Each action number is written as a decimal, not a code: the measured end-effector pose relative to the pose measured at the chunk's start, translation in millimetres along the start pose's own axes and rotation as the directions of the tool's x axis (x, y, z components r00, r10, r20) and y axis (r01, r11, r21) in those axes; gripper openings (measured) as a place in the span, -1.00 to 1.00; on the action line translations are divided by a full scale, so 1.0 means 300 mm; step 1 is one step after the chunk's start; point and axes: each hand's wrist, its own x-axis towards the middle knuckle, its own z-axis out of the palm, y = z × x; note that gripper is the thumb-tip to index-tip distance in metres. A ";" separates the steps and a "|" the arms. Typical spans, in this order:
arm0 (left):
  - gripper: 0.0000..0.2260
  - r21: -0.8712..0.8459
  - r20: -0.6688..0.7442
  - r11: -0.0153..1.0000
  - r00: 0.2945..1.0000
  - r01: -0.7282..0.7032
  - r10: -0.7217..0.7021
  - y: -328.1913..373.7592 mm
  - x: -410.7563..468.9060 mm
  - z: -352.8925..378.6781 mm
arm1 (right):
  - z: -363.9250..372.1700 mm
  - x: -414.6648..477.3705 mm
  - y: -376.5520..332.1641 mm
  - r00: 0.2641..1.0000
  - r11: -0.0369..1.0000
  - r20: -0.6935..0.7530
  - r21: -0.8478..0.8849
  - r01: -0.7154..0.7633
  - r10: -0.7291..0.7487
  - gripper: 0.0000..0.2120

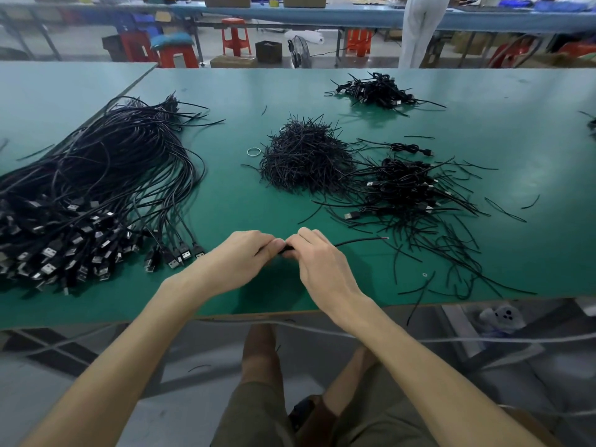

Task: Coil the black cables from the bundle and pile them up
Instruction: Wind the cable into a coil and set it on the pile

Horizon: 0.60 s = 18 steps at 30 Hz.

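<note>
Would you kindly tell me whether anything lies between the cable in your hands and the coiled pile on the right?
Nothing tall does. The left hand and right hand hold the cable; between it and the pile of coiled cables only loose ties lie flat on the table. The heap of ties sits left of that path.

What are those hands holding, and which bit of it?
A black cable. The left hand and right hand both pinch it near its bare end, which pokes out rightward.
</note>
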 end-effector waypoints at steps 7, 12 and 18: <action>-0.57 -0.236 0.121 0.971 0.993 0.032 -0.004 0.030 -0.008 0.006 | -0.018 -0.010 -0.011 0.992 0.998 -0.109 -0.024 0.058 -0.060 -0.81; -0.59 -0.191 0.021 0.982 1.000 -0.002 0.006 0.018 0.002 0.021 | -0.017 -0.006 -0.016 0.994 0.998 -0.098 0.038 0.046 -0.042 -0.73; -0.63 -0.356 -0.245 0.930 0.952 0.086 -0.182 -0.015 0.053 0.037 | 0.001 0.000 -0.007 0.975 0.993 -0.220 -0.120 0.009 -0.035 -0.57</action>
